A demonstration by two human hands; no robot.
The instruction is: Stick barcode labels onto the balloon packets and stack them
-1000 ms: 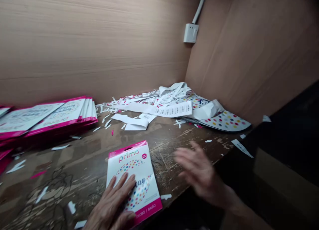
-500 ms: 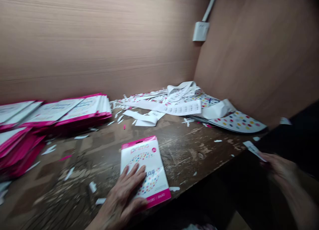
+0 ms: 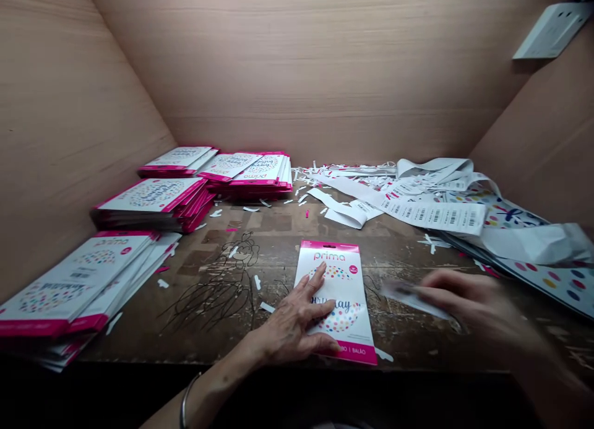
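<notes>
Head view: the left hand [image 3: 290,327] lies flat on a white and pink packet [image 3: 338,299], fingers [image 3: 312,285] spread wide across its lower left part and pressing it down. The packet lies face up on the worn wooden tabletop [image 3: 223,330], close to the near edge, its pink header toward the back wall. A bangle [image 3: 184,401] circles the left wrist.

The right hand [image 3: 473,299] is blurred; it seems to pinch a small white strip [image 3: 408,293] between thumb and fingers, just right of the packet and apart from it.

Stacks of like packets stand to the left: one stack [image 3: 69,286] at the near left edge, another [image 3: 153,201] behind it, and a third [image 3: 250,169] against the back wall. Behind the packet, long barcode labels [image 3: 431,213] trail across the tabletop among paper scraps [image 3: 297,200]. A sheet with coloured dots [image 3: 557,280] lies at the far right, partly under crumpled white backing paper [image 3: 533,242]. A wall socket [image 3: 552,30] sits in the upper right corner. Black scribbles [image 3: 223,286] mark the wood left of the packet.
</notes>
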